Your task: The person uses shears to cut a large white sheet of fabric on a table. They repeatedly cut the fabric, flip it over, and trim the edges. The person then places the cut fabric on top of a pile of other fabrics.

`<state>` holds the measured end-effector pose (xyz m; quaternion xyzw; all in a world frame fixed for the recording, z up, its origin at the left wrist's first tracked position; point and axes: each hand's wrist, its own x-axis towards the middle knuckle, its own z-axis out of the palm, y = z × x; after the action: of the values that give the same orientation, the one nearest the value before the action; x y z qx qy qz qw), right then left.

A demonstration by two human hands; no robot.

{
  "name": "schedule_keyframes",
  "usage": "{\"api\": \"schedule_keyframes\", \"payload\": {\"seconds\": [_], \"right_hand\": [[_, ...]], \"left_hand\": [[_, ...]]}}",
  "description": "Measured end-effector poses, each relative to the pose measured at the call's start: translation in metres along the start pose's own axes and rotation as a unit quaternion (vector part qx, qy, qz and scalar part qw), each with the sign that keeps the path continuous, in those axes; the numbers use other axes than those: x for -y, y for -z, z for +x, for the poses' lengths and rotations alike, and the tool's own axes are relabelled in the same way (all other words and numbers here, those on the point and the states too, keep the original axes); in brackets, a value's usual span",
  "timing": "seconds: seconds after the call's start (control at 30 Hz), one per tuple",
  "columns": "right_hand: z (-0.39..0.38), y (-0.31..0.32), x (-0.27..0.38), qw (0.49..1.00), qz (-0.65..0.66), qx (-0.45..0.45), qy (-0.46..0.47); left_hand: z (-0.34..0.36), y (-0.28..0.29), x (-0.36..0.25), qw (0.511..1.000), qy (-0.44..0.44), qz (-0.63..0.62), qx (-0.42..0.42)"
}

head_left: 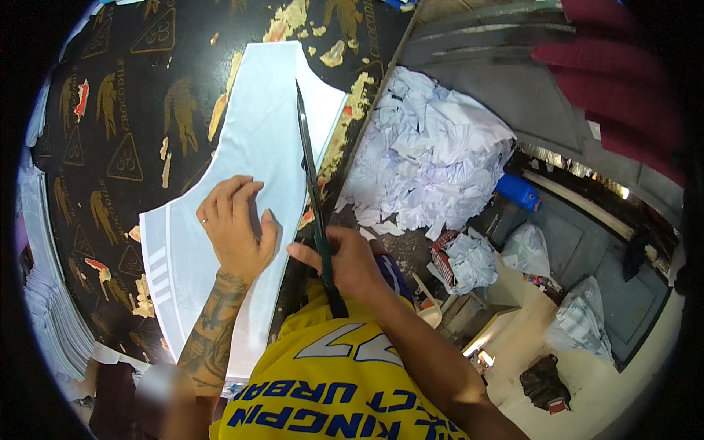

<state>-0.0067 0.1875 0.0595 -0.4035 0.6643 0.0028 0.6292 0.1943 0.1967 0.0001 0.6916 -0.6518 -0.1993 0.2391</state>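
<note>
Item: stack of pale blue-white cut fabric point(257, 125), curved at one side, lay flat on a black cutting table point(125, 88) whose cover was printed with gold figures and worn through in yellow patches. Left hand point(233, 224), ring on one finger, forearm tattooed, rested palm down on the fabric with fingers together and slightly fanned, pressing the cloth near its right edge. Right hand point(350, 260) was closed around the dark green handle of a pair of long shears point(314, 194); the blades ran up and away from the person along the fabric's right edge, their tip reaching over the cloth near its upper part; whether the blades were parted could not be told. The two hands lay just beside each other, the shears between them. Further stacked white pieces point(44, 293) sat at the table's left rim. Right of the table, a heap of white fabric scraps point(433, 154) lay piled, with a blue cylindrical object point(518, 192) near it. The person wore a yellow shirt point(330, 389) with blue lettering.
</note>
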Motion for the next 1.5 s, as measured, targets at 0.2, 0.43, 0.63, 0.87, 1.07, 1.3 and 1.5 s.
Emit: {"api": "schedule_keyframes", "payload": {"seconds": [0.2,0.43,0.63,0.87,1.07,1.3,1.5], "right_hand": [[0.017,-0.003,0.014,0.999,-0.029,-0.021,0.013],[0.035,0.005,0.034,0.999,-0.028,0.006,-0.017],[0.048,0.014,0.044,0.999,0.002,-0.027,0.038],[0.012,0.135,0.073,0.996,-0.002,-0.045,0.081],[0.029,0.234,0.140,0.949,-0.152,-0.035,0.275],[0.071,0.231,0.189,0.911,-0.239,0.099,0.320],[0.072,0.181,0.156,0.908,-0.269,0.180,0.266]], "left_hand": [[-0.001,0.001,-0.001,1.000,-0.007,-0.004,0.000],[0.004,0.002,-0.001,1.000,-0.010,-0.012,-0.017],[0.004,0.006,-0.006,1.000,0.005,-0.021,-0.021],[0.062,-0.001,-0.053,0.989,0.092,-0.006,-0.114],[0.136,-0.069,-0.174,0.987,0.047,0.072,0.134],[-0.083,-0.022,-0.098,0.873,0.425,0.068,-0.229],[-0.286,0.021,0.032,0.606,0.771,0.106,-0.167]]}}
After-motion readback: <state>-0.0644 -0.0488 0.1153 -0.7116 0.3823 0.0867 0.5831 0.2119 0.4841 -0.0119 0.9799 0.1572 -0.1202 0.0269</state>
